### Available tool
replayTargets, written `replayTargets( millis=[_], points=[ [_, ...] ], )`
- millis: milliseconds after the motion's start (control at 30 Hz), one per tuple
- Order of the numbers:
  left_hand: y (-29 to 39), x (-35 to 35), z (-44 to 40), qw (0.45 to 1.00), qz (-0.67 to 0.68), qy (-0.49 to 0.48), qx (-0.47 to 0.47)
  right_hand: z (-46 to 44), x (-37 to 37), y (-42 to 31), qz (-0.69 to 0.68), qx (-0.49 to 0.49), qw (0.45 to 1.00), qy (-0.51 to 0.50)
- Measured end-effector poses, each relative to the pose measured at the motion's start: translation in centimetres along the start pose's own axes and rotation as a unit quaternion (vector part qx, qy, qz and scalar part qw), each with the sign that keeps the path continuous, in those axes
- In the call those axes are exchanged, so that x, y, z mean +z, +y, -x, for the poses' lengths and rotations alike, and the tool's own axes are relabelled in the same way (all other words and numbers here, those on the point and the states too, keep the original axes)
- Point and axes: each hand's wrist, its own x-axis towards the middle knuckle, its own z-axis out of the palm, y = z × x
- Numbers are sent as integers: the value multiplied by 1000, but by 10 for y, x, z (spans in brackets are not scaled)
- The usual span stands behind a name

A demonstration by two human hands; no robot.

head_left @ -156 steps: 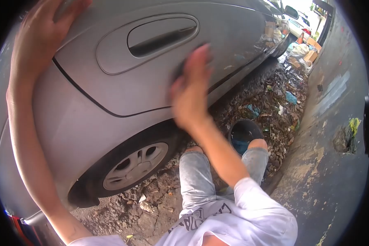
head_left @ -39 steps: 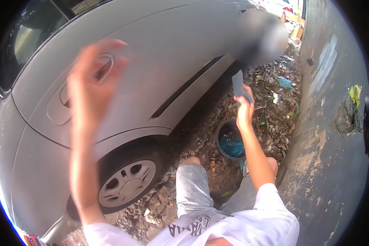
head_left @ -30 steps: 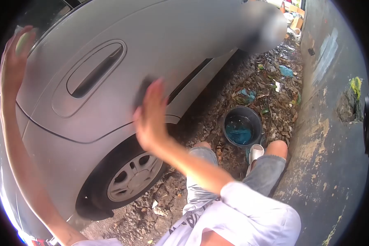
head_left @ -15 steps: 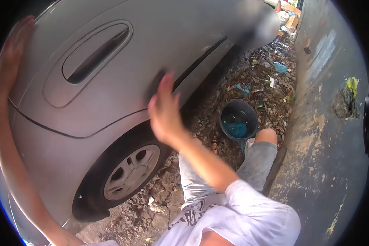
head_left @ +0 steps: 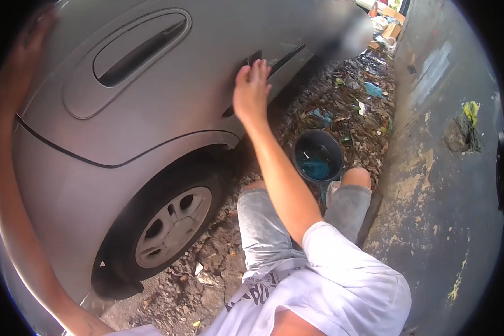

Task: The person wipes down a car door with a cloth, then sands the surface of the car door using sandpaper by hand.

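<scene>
My right hand [head_left: 252, 92] presses against the lower side of the silver car [head_left: 168, 106], just above the dark trim strip [head_left: 288, 60]. Under its fingers a small dark flat piece [head_left: 255, 57] sticks out, perhaps sandpaper; its kind is not clear. At the far upper left my left hand [head_left: 28, 53] lies along the car body with the fingers stretched out, in shadow and partly lost at the view's edge. Between the two hands is the door handle recess [head_left: 140, 50]. Below them sits the car's wheel [head_left: 173, 227].
A dark bucket [head_left: 319, 140] with liquid and a blue cloth-like thing stands on littered, leafy ground by my knee. A worn grey wall [head_left: 431, 196] runs close along the right. Rubbish and boxes [head_left: 389, 25] lie at the far end.
My right hand has moved up and forward along the car panel, away from the wheel arch, with the dark piece. The view has shifted slightly; my left hand stays on the car.
</scene>
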Motion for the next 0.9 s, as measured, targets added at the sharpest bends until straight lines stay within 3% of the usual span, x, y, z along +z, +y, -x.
replayTargets(
  millis=[33,67,133,233,333,433,500,600,700,733,800,867,900],
  points=[
    [2,-2,2,1000,2,0,1,22,12,-6,-41,-48,998,12],
    [2,-8,1,989,-120,6,91,57,30,-18,-84,-97,991,27],
    [-10,-3,-7,954,-240,14,179,138,46,-31,-127,-160,978,-51],
    [-38,14,-11,958,-202,28,202,68,24,-8,-78,-124,988,-41],
    [12,-15,-12,987,-130,17,92,-64,-7,37,-163,3,986,38],
    [76,-56,-14,997,-75,-12,-26,-1,9,24,-118,-43,992,1],
    [99,-69,-17,996,-69,-30,-54,98,37,8,-59,-192,979,-24],
    [116,-76,-19,993,-63,-53,-89,49,17,22,-36,-182,981,-50],
    [109,-71,-17,996,-58,-31,-55,-84,-21,55,-101,-16,995,-3],
    [109,-71,-16,996,-56,-32,-56,-87,-29,47,-102,4,995,-10],
    [111,-73,-15,996,-61,-39,-50,-36,-13,33,-91,-27,995,-15],
    [116,-81,-17,995,-56,-57,-53,62,17,17,-24,-141,988,-50],
    [118,-82,-19,994,-52,-74,-58,64,15,18,-15,-134,988,-76]
  ],
)
